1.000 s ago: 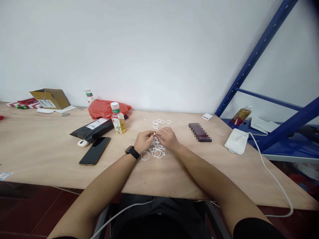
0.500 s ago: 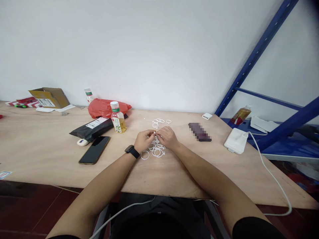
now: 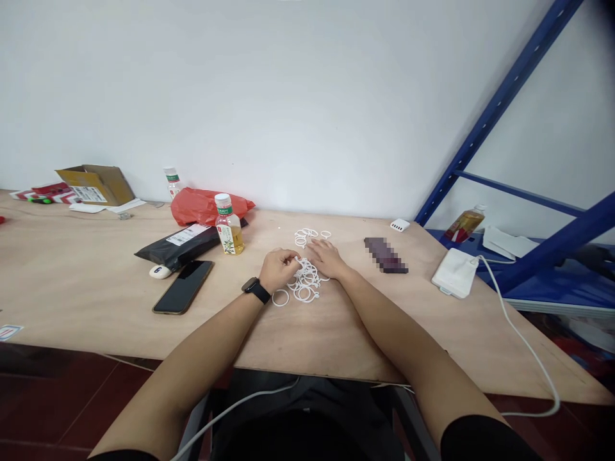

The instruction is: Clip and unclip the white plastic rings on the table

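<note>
A loose pile of white curtain rings (image 3: 307,278) with small eyelets lies on the wooden table between my hands. My left hand (image 3: 277,269), with a dark watch on its wrist, is closed in a pinch at the pile's left edge. A small white part of a curtain ring (image 3: 297,258) shows at its fingertips; the rest of that ring is hard to make out. My right hand (image 3: 327,258) lies open at the pile's right side, fingers stretched forward and partly covering rings. One single ring (image 3: 280,298) rests apart, below my left hand.
More rings (image 3: 307,234) lie beyond my hands. On the left are a phone (image 3: 183,288), a black parcel (image 3: 175,248), a drink bottle (image 3: 229,225) and a red bag (image 3: 196,206). A pixelated dark object (image 3: 385,255) and a white power bank (image 3: 454,273) with a cable lie right.
My right hand has parted from my left fingertips, moved slightly right and opened out beside the pile. My left hand has stayed nearly in place, still pinching.
</note>
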The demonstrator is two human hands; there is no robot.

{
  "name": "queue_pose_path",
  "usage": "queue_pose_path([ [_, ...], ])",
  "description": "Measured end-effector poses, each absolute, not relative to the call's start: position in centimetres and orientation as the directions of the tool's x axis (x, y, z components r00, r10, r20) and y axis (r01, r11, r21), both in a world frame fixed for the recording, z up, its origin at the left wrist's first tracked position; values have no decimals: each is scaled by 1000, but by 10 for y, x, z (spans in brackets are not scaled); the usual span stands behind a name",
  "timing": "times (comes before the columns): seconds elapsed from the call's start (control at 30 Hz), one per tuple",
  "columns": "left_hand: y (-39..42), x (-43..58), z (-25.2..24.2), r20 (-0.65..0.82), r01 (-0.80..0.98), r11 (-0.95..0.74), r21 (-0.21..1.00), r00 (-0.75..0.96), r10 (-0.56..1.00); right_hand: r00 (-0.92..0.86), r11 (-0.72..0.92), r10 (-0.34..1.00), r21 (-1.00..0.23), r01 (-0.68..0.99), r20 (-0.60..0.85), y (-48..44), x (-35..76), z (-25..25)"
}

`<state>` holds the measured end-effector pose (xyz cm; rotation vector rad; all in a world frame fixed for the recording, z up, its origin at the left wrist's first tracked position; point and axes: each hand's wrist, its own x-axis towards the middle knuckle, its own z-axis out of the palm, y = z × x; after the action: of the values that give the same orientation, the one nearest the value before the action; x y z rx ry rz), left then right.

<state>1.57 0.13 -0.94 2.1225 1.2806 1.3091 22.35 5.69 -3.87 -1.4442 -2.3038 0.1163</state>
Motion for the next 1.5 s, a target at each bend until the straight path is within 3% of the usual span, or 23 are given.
queue_pose_path([
  [0.1, 2, 15, -10, 544, 538, -537, 649, 165, 823, -431, 457, 890, -269, 848, 152, 60, 221, -41],
  [0.23, 4, 17, -16, 496, 551, -508, 662, 188, 848, -469, 475, 879, -274, 836, 89, 62, 220, -44],
  [0.37, 6, 17, -21, 404, 571, -491, 658, 283, 870, -486, 525, 851, -266, 809, 201, 59, 220, -44],
  [0.5, 6, 16, -21, 395, 625, -530, 574, 355, 847, -497, 588, 799, -264, 765, 340, 59, 215, -41],
  [0.73, 5, 16, -19, 370, 667, -517, 537, 364, 855, -481, 514, 857, -238, 824, 185, 68, 199, -42],
  [0.97, 9, 13, -22, 402, 635, -529, 563, 349, 846, -446, 531, 819, -183, 827, 361, 56, 204, -39],
  [1.13, 11, 11, -22, 412, 619, -527, 582, 334, 848, -334, 459, 845, -247, 854, 417, 53, 210, -37],
  [1.33, 12, 12, -24, 414, 618, -525, 585, 329, 849, -209, 312, 931, -359, 880, 299, 65, 221, -46],
  [1.5, 13, 12, -27, 419, 604, -534, 591, 336, 844, -132, 256, 947, -436, 863, 294, 70, 225, -49],
])
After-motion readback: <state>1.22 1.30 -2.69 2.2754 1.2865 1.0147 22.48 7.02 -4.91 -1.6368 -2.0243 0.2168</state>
